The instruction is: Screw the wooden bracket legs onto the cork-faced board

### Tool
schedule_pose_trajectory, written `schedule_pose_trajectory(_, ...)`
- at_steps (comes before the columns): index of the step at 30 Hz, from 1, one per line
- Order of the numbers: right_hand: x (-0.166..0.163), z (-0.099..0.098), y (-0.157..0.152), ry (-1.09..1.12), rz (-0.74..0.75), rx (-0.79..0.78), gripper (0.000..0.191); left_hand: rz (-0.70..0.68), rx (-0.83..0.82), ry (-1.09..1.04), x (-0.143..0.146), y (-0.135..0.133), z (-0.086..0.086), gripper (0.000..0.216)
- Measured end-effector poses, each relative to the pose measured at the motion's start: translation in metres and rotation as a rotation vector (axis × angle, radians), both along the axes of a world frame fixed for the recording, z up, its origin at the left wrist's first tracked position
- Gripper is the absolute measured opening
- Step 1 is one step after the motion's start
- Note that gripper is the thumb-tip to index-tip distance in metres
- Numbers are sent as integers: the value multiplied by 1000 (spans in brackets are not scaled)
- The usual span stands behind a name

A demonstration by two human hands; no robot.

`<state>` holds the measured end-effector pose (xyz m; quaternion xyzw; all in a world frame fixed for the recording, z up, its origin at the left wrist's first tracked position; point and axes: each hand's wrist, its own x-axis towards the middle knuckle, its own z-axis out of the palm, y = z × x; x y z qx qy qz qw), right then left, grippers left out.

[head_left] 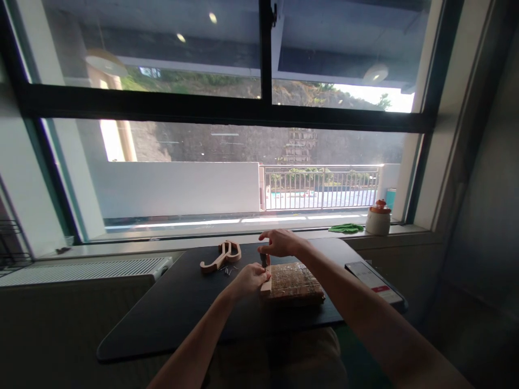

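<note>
On the dark table lies a thick slab with a woven, straw-like top (295, 281) and reddish-brown sides. A pale wooden strip (266, 287) runs along its left end. Over that strip, my right hand (281, 243) grips the top of a short dark screwdriver (263, 260) held upright. My left hand (252, 276) is closed in a pinch at the strip, close to the tool's lower end; what sits between its fingertips is hidden. Several small screws (228, 270) are scattered left of the hands. Behind them rests a curved wooden piece (223, 256) with a looped frame.
A tablet-like device or phone (375, 283) with a lit screen lies on the table's right side. Along the windowsill are a green cloth (346, 228) and a white jar (378, 220) with an orange-brown lid. A white radiator (89, 270) stands left of the table (162, 319).
</note>
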<state>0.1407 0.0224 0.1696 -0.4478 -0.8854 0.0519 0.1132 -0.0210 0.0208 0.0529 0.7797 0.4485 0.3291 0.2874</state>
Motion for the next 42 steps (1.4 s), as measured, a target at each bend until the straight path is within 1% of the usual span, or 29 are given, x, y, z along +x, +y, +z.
schedule_pose_trajectory(2, 1, 1, 0, 9, 47, -23, 31, -3, -6, -2, 0, 0, 1, 45)
schedule_pose_trajectory(4, 0, 0, 1, 14, 60, -35, 30, 0, -14, -3, 1, 0, 1, 44)
schedule_pose_trajectory(9, -6, -11, 4, 12, -2, -26, 30, 24, -40, 6, 2, -4, 5, 43)
schedule_pose_trajectory(12, -8, -13, 4, 6, -46, -16, 30, 32, -47, 10, 3, -6, 8, 42)
schedule_pose_trajectory(15, -7, -9, 2, 7, -42, -20, 31, 37, -47, 9, 3, -8, 11, 41)
schedule_pose_trajectory(18, -5, -2, 0, 10, 21, -54, 31, 39, -52, 10, 3, -9, 12, 39)
schedule_pose_trajectory(21, -6, 0, 0, 1, 54, -78, 30, 42, -59, 13, 4, -8, 12, 37)
schedule_pose_trajectory(27, -11, -11, -1, -21, -44, -33, 30, 46, -57, 18, 5, -8, 11, 37)
schedule_pose_trajectory(30, -11, -12, -3, -28, -74, -9, 30, 47, -53, 22, 5, -9, 12, 37)
schedule_pose_trajectory(32, -10, -8, -4, -32, -62, -3, 30, 45, -53, 25, 5, -10, 13, 36)
schedule_pose_trajectory(37, -3, -2, -4, -24, 49, -27, 29, 38, -61, 29, 5, -10, 14, 36)
schedule_pose_trajectory(39, -2, -4, -4, -22, 56, -31, 28, 39, -68, 29, 6, -10, 15, 36)
schedule_pose_trajectory(42, -4, -11, -5, -23, 18, -13, 29, 40, -75, 34, 7, -12, 16, 35)
